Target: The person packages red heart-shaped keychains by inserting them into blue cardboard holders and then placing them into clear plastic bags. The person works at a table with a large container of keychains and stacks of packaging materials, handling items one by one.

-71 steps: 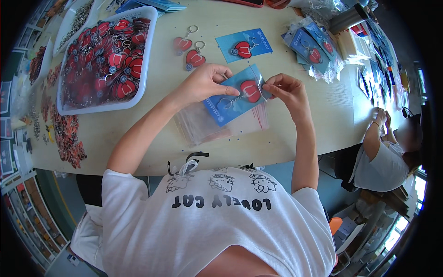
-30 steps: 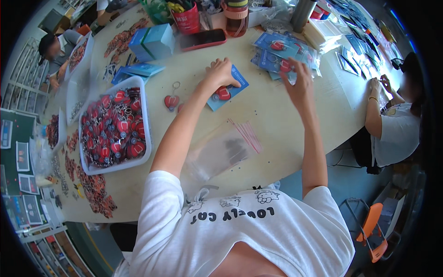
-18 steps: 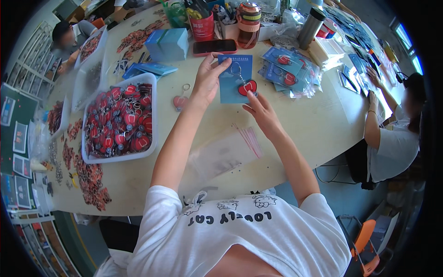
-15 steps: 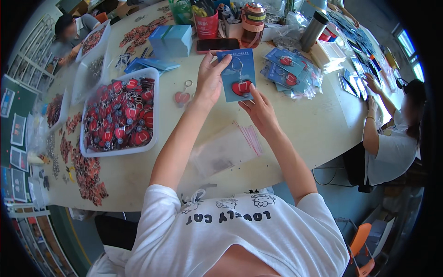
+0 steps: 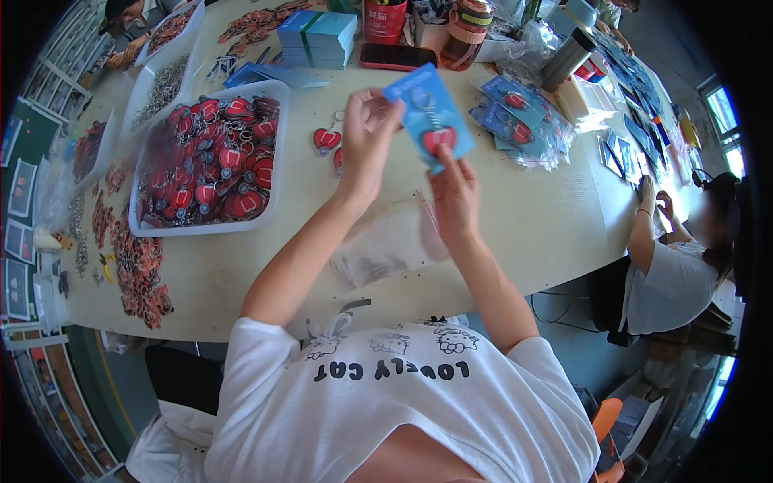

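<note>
A blue backing card is tilted in front of me, slightly blurred. On its face lies a keychain with a silver ring, a short chain and a red heart-shaped charm. My right hand pinches the lower edge, fingertips against the charm. At the card's left edge is my left hand, fingers curled and thumb tip on the edge. Beneath my wrists lie clear plastic bags with zip tops. Loose red keychains rest beside my left wrist, partly hidden by it.
A white bin full of red keychains stands at left. Carded keychains in bags are piled at right. Behind are a stack of blue cards, a phone, a drink bottle and a flask. Other people sit at both sides.
The card has tipped from upright, its top leaning left, and moved slightly right. My right fingers have shifted onto its lower edge. The whole view has shifted a little.
</note>
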A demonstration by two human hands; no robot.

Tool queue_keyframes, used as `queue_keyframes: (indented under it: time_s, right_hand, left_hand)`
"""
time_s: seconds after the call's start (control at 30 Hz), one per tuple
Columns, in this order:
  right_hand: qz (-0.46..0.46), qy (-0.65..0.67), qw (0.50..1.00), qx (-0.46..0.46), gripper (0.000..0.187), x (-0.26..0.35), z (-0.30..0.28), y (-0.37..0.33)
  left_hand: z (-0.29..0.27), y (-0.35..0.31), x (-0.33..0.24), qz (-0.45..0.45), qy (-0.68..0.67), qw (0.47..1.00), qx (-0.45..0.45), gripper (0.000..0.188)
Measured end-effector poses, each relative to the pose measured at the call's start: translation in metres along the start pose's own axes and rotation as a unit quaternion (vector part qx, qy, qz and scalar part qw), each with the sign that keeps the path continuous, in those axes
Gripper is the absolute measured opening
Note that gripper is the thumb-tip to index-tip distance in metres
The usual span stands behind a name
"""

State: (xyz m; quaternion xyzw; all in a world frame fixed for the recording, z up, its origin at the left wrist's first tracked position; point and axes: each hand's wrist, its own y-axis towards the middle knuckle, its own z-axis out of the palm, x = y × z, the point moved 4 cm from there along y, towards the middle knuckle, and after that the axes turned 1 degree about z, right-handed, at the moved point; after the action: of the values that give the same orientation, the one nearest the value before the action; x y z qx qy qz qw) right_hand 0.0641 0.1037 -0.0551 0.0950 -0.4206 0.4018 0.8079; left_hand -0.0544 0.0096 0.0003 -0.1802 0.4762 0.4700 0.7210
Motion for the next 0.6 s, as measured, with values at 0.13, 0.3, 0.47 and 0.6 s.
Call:
queue_keyframes:
  time_s: [0.13, 0.3, 0.47, 0.6]
  right_hand:
    - [-0.236, -0.198, 0.949, -0.068, 0.025, 0.058, -0.063, 0.011]
    - [-0.183, -0.243, 0.947, -0.1, 0.028, 0.068, -0.107, 0.005]
    - [-0.14, -0.297, 0.941, -0.078, 0.028, 0.064, -0.114, -0.009]
    - [-0.108, -0.344, 0.932, -0.025, 0.024, 0.067, -0.109, -0.013]
  left_hand:
    - [-0.036, -0.066, 0.011, 0.139, 0.659, 0.72, 0.168, 0.046]
    - [-0.046, -0.083, 0.027, -0.017, 0.628, 0.733, 0.262, 0.041]
    - [-0.048, -0.077, 0.026, -0.132, 0.445, 0.857, 0.222, 0.026]
    - [-0.062, -0.07, 0.03, -0.232, 0.37, 0.866, 0.245, 0.014]
